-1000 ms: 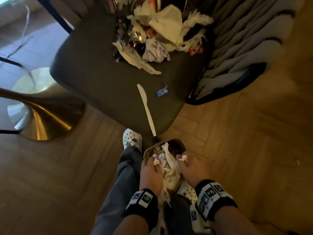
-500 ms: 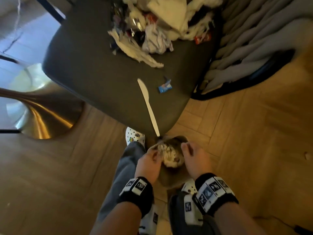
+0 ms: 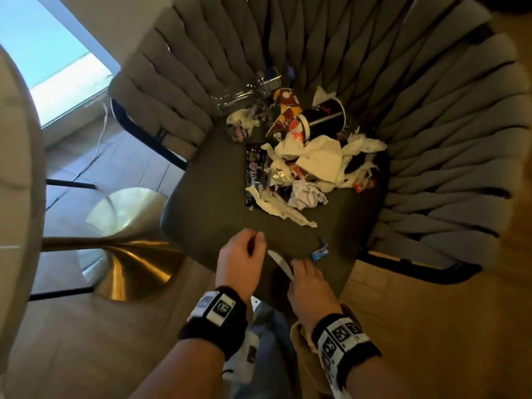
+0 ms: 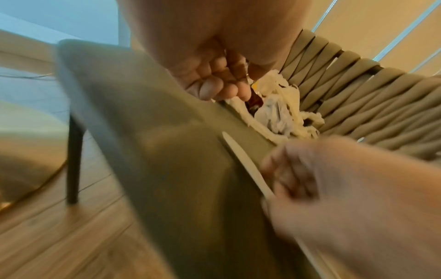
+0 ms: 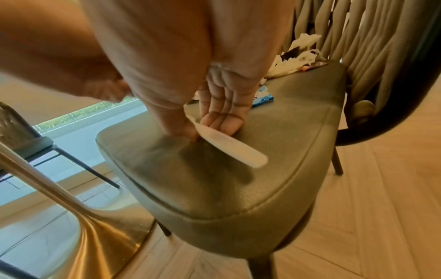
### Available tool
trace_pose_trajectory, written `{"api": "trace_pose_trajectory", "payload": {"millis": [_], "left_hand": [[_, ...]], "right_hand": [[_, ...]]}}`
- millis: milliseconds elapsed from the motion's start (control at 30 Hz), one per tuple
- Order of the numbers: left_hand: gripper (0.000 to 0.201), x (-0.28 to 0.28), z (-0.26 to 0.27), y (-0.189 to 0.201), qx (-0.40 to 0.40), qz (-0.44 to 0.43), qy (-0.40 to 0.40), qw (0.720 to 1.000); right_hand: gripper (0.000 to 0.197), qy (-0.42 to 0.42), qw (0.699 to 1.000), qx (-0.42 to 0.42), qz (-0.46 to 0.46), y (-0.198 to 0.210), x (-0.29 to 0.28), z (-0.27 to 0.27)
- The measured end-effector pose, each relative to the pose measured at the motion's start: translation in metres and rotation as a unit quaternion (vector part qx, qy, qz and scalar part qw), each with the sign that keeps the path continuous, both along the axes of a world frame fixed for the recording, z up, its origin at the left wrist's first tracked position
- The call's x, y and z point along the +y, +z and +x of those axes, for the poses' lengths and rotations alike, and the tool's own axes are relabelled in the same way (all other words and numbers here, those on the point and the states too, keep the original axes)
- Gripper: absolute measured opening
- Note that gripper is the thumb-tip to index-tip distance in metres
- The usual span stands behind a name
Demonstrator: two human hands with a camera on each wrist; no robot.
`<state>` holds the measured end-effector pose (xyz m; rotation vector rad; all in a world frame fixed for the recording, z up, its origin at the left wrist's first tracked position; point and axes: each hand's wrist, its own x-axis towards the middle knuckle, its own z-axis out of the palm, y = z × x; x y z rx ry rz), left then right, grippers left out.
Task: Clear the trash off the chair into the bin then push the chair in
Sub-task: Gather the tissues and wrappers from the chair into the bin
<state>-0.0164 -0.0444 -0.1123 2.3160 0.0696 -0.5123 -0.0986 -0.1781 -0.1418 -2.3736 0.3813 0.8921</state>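
The dark seat of the chair (image 3: 213, 197) carries a pile of trash (image 3: 311, 156) at its back: crumpled tissues, wrappers, paper cups and a clear bottle. A white plastic knife (image 3: 280, 262) lies at the seat's front edge. My right hand (image 3: 296, 269) pinches that knife (image 5: 229, 145) between thumb and fingers (image 5: 222, 120). A small blue wrapper (image 3: 320, 251) lies just right of it. My left hand (image 3: 256, 240) hovers over the front of the seat, its fingers (image 4: 222, 88) loosely curled and holding nothing. The tan bin (image 3: 299, 344) shows partly under my right wrist.
A gold pedestal table base (image 3: 129, 263) stands left of the chair, with the pale tabletop edge (image 3: 17, 168) above it. The woven backrest (image 3: 431, 139) wraps the rear and right of the seat. Another chair (image 5: 21, 136) stands beyond the table. The floor is wood.
Both hands left the bin, where they pressed tissue down, and rose to the seat's front edge. My right hand took hold of the plastic knife. The view tilted up toward the backrest.
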Motion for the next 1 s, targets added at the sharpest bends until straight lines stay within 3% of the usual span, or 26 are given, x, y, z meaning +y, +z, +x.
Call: {"api": "trace_pose_trajectory", "payload": {"millis": [67,133,267,333,467,567,667,767,833,1000], "left_hand": [[0.021,-0.012,0.037,-0.005,-0.026,0.013,-0.012,1.0],[0.048,-0.026,0.07,-0.015,-0.034,0.028,-0.009,0.999],[0.1,-0.053,0.118,-0.032,0.02,0.117,-0.035,0.992],[0.106,-0.061,0.13,-0.041,0.029,0.198,-0.081,0.976],[0.086,-0.057,0.137,-0.053,0.012,0.226,-0.141,0.964],[0.075,-0.048,0.139,-0.056,0.002,0.21,-0.167,0.963],[0.062,-0.041,0.144,-0.054,-0.004,0.191,-0.18,0.965],[0.05,-0.034,0.15,-0.051,-0.001,0.176,-0.171,0.969],[0.039,-0.027,0.153,-0.046,0.008,0.149,-0.138,0.979],[0.023,-0.003,0.138,-0.034,-0.004,0.067,-0.044,0.997]], "right_hand": [[0.044,-0.016,1.0,-0.009,-0.013,0.002,-0.005,-0.002],[0.038,-0.072,0.997,-0.034,-0.015,0.002,-0.015,-0.001],[0.058,-0.122,0.988,-0.016,-0.092,-0.007,-0.038,0.011],[0.057,-0.096,0.988,0.015,-0.119,-0.016,-0.048,0.02],[0.03,-0.124,0.987,-0.038,-0.097,-0.022,-0.062,0.038],[0.013,-0.129,0.972,-0.161,-0.113,-0.011,-0.065,0.067],[0.023,-0.072,0.957,-0.244,-0.137,-0.001,-0.057,0.105],[0.042,0.013,0.963,-0.224,-0.15,-0.004,-0.043,0.133],[0.043,0.053,0.97,-0.192,-0.143,-0.011,-0.036,0.143],[0.038,-0.006,0.971,-0.216,-0.104,-0.008,-0.034,0.137]]}}
